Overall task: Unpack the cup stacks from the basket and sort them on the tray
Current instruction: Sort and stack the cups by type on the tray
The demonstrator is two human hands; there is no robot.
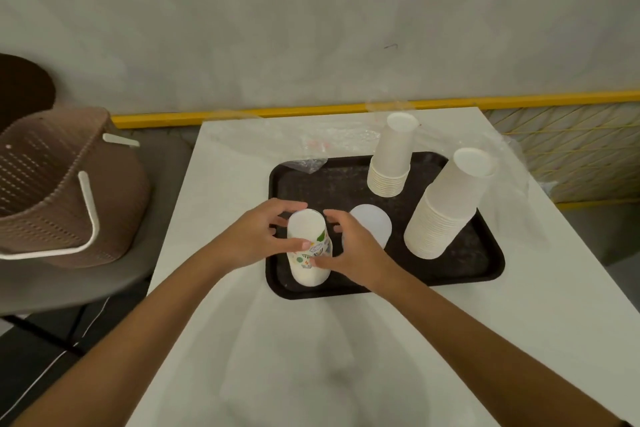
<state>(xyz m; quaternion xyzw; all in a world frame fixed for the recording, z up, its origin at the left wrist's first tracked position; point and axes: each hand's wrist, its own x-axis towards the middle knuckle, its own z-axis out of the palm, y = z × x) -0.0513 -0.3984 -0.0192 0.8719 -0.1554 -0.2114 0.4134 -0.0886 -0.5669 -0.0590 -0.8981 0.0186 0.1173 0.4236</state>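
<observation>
Your left hand (257, 236) and right hand (353, 250) are clasping the printed cup stack (309, 271) mid-side; probably light, crushable paper, so be squeezing gently.

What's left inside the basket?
Of the basket, only the perforated inner wall shows, with no cups against it. Its floor runs off the left edge, so a stack there would be hidden.

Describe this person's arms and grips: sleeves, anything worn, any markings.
The left grip and right grip are bare hands, with no gloves and no rings to be seen. Both forearms are bare, with no sleeve, watch or band along them. At the bottom right corner a dark sliver crosses the right arm, perhaps a sleeve hem or strap; too little shows to tell.
</observation>
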